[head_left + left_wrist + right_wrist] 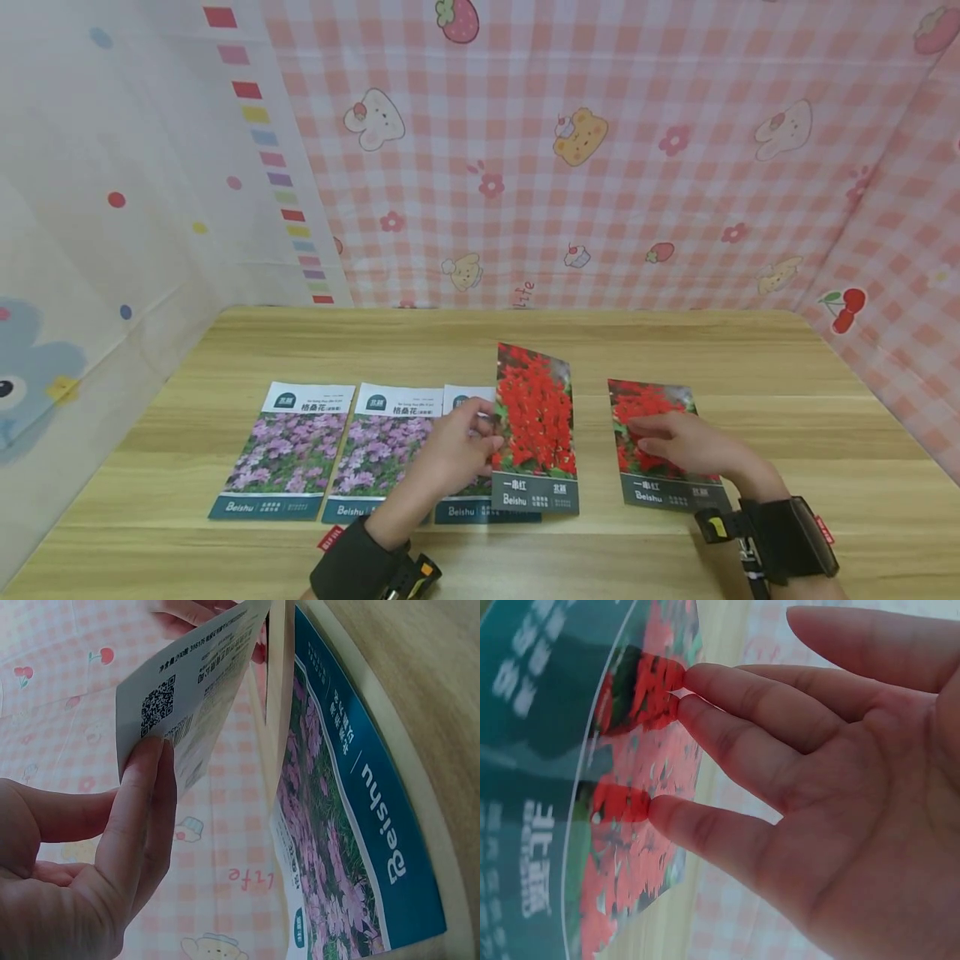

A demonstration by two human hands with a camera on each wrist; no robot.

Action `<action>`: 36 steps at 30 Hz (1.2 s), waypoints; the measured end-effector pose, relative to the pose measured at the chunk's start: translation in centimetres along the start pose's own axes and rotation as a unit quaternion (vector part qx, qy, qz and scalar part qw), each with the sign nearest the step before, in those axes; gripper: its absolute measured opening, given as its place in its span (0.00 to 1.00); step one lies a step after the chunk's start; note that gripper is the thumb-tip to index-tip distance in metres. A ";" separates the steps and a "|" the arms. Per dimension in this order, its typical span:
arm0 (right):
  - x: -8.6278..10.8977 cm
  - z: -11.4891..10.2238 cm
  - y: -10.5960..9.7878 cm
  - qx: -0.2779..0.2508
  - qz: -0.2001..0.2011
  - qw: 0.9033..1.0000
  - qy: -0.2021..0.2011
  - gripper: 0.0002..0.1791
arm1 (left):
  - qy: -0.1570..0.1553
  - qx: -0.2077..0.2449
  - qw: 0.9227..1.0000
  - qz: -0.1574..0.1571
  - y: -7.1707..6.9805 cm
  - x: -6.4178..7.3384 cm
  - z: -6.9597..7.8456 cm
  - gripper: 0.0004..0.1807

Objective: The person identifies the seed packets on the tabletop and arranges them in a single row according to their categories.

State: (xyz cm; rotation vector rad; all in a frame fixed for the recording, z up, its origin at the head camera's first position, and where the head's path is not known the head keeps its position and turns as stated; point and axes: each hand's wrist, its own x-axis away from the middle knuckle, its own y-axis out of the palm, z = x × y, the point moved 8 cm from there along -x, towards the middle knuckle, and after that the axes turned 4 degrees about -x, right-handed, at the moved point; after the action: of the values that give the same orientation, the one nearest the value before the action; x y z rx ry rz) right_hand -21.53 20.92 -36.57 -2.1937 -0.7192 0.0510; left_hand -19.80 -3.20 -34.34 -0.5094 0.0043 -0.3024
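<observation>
My left hand [459, 450] pinches the left edge of a red-flower seed packet [536, 417], which stands tilted up and partly covers the third purple-flower packet [487, 510]. In the left wrist view, the raised packet [139, 720] shows its printed back with a QR code, fingers against it. A second red-flower packet [660, 487] lies flat on the table to the right. Over it is my right hand [686, 442], its extended fingertips right at the glossy face of the packet [641, 750] and the thumb held away from it.
Two more purple-flower packets [281, 450] [382, 450] lie in a row on the left of the wooden table [600, 342]. A pink checked cloth [525, 200] hangs behind the table, with more cloth at both sides. Black camera straps circle both wrists.
</observation>
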 end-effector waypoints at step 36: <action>0.1 -2.9 -1.4 0.018 0.090 0.995 -0.029 0.18 | 0.046 0.019 0.999 -0.015 1.0 0.3 1.0 0.17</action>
State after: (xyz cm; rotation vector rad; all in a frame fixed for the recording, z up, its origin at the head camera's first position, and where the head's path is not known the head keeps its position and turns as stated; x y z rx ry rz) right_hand -21.32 19.70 -33.58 -2.2243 -0.5471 0.2185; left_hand -19.15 -1.94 -33.95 -0.4572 0.0805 -0.3547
